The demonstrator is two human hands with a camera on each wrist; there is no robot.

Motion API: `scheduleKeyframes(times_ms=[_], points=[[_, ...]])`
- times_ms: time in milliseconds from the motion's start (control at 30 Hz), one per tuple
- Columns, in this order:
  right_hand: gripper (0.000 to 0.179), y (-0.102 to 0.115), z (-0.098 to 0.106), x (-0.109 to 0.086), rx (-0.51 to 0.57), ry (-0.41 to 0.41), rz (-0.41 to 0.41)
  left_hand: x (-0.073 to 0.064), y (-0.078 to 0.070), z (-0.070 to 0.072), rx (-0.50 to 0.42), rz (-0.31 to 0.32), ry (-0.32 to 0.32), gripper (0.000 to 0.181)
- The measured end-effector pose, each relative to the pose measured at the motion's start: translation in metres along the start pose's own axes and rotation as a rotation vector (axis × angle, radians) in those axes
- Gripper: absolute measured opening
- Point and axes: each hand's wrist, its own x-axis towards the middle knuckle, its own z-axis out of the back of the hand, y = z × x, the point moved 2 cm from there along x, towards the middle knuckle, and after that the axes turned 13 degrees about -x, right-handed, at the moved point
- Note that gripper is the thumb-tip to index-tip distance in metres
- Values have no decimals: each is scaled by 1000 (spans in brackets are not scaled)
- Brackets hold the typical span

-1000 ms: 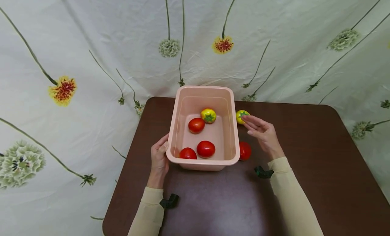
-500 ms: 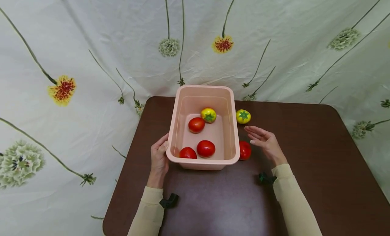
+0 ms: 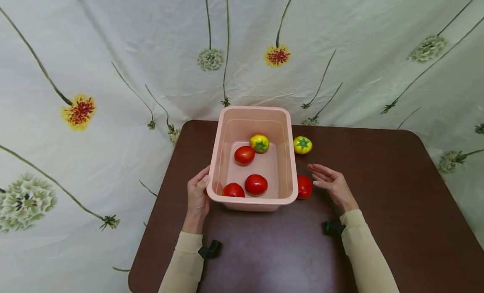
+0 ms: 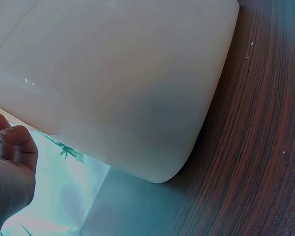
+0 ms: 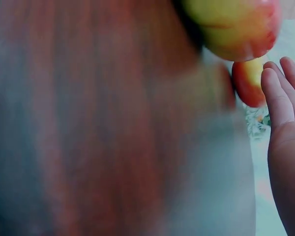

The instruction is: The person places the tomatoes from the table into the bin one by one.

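My left hand [image 3: 198,196] grips the left rim of a pink plastic bin [image 3: 251,125]; in the left wrist view its fingers curl up at the edge of the bin's wall [image 4: 113,88]. Inside lie a yellow tomato with a green star-shaped top [image 3: 259,143] and three red tomatoes, one [image 3: 244,155] beside the yellow one, another [image 3: 256,185] nearer the front, the last [image 3: 233,190] partly behind the front rim. My right hand [image 3: 332,184], fingers extended and holding nothing, hovers right of a red tomato [image 3: 304,187] outside the bin. Beyond it sits another yellow tomato [image 3: 302,145].
A dark brown table [image 3: 397,192] bears everything, its far edge meeting a pale flowered cloth [image 3: 359,40]. Both outside tomatoes lie close along the bin's right side. A black wrist mount [image 3: 333,228] juts inward from the right wrist, a similar one [image 3: 210,249] from the left.
My right hand has drawn back from the outside yellow tomato, moving right and toward me, so that tomato now shows fully. The left hand and the bin have stayed put.
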Motion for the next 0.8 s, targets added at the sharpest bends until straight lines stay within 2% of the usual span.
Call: scheduleKeyframes(times_ms=[367, 800], points=[[69, -17, 2, -4, 9, 64, -27, 1, 2, 1, 25, -2, -7, 38], [76, -21, -4, -4, 18, 104, -49, 2, 3, 1, 9, -10, 4, 36]])
